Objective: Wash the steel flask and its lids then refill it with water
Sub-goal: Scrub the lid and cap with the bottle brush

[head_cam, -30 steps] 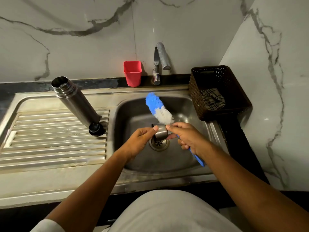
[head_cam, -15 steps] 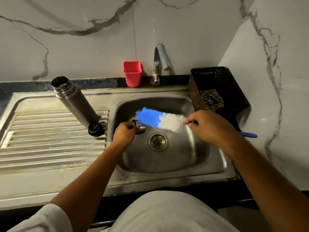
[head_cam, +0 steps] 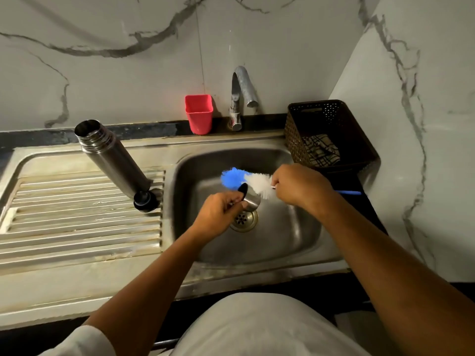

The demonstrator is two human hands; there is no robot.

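- My left hand (head_cam: 221, 214) is curled round the steel lid cup (head_cam: 251, 200). It holds the cup over the sink (head_cam: 295, 240), just above the drain, with the dark mouth tipped toward the brush.
- My right hand (head_cam: 298, 186) is clamped on the bottle brush (head_cam: 246, 179) right behind the bristles, and the blue handle sticks out past my wrist. The white bristles meet the cup's rim.
- The steel flask (head_cam: 113, 160) stands open-mouthed on the drainboard, left of the basin. A black stopper (head_cam: 144, 200) sits at its foot; I cannot tell whether they touch.
- I judge the cup to be light, rigid and slick when wet. I would grip its side wall and leave the rim free for the brush.
- The flask looks heavier, smooth and easy to topple. I would take it round the mid-body or at the ribbed neck.
- The bristles are soft and the stem probably bends, so holding the brush close to the bristles gives better control.
- I see no water running from the tap (head_cam: 241, 96).
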